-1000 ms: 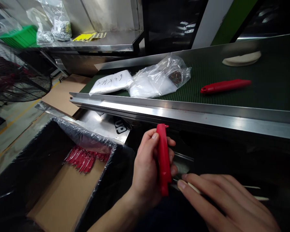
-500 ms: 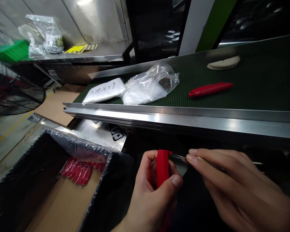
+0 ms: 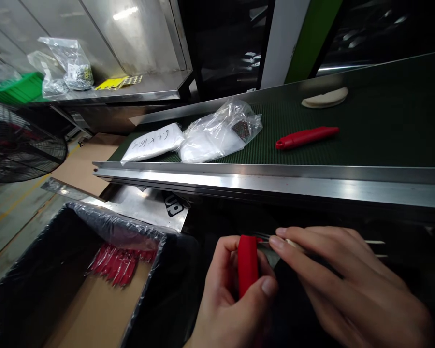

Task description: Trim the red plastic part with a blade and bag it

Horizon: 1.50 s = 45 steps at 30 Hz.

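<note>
My left hand (image 3: 235, 299) is closed around a red plastic handle (image 3: 248, 266), held upright between thumb and fingers; its lower part is hidden by the hand. Pinched in my right hand (image 3: 348, 280) is a pair of thin tweezers (image 3: 293, 244), whose pale rear ends stick out behind the fingers. The tweezer tips reach a tiny red bit at the upper right edge of the handle; whether they grip it I cannot tell. Beyond the hands, a red tapered handle (image 3: 307, 137) with a hole at one end lies on the green conveyor belt (image 3: 384, 125).
White packets (image 3: 154, 142) and a clear bag (image 3: 235, 128) lie on the belt, and a pale curved piece (image 3: 325, 98) farther back. The belt's metal rail (image 3: 275, 181) runs before me. At left stand a black-lined box (image 3: 155, 261) with bagged red pieces (image 3: 114, 263) and a fan (image 3: 25, 145).
My right hand has moved slightly left, bringing its fingers and the tweezers closer to the red handle. Both hands appear a little lower, and the whole view has shifted slightly.
</note>
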### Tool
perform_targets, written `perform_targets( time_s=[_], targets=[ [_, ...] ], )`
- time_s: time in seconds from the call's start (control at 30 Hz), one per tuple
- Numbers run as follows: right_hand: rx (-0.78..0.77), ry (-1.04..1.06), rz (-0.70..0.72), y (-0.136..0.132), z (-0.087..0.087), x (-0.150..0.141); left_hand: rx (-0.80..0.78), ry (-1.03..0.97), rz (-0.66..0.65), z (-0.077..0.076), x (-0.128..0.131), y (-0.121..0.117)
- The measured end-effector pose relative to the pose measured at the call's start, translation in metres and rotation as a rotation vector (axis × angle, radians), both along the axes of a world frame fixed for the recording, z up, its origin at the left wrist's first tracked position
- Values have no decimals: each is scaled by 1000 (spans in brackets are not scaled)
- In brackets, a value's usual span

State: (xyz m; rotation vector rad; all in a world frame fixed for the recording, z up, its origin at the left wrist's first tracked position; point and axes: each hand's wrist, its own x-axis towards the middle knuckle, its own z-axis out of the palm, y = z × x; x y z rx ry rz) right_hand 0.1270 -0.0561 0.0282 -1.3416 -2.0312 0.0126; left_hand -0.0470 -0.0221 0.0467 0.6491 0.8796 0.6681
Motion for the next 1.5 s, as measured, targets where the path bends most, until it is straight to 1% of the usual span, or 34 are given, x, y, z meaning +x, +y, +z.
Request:
perform_targets(
  time_s=[0.1,0.2,0.3,0.43,0.67,0.8,0.9,1.03,1.23,1.37,1.4,1.43,1.5],
  targets=[
    [42,22,-77,3,-1,7,19,-59,-37,0,-1,-6],
    [65,143,-141,4,0,12,28,-161,-58,0,-2,-9],
    [69,234,-74,0,2,7,-28,-246,-82,-2,-3,-6],
    [45,210,1,-5,5,-5,-101,-325,-118,-4,-3,-1],
    [19,209,54,-6,-2,-5,-98,-338,-125,-3,0,-2],
    [29,202,40,-10,-4,-3,-102,-321,-128,-4,1,-3],
    [42,228,33,-14,-2,-3,-111,-319,-141,-4,2,-3],
    [30,230,24,-17,0,-2,-120,-330,-121,-3,4,-5],
    [59,235,20,-17,-4,-2,-103,-330,-160,-6,5,-5],
    [73,265,4,-16,-5,-3,-138,-336,-123,-2,5,-7],
    [51,256,1,-16,-5,-3,-146,-336,-115,0,5,-9],
    [46,244,-16,-14,-5,-2,-151,-333,-113,1,6,-11],
    [55,241,-102,-12,-6,2,-154,-347,-122,0,8,-17]
  ],
)
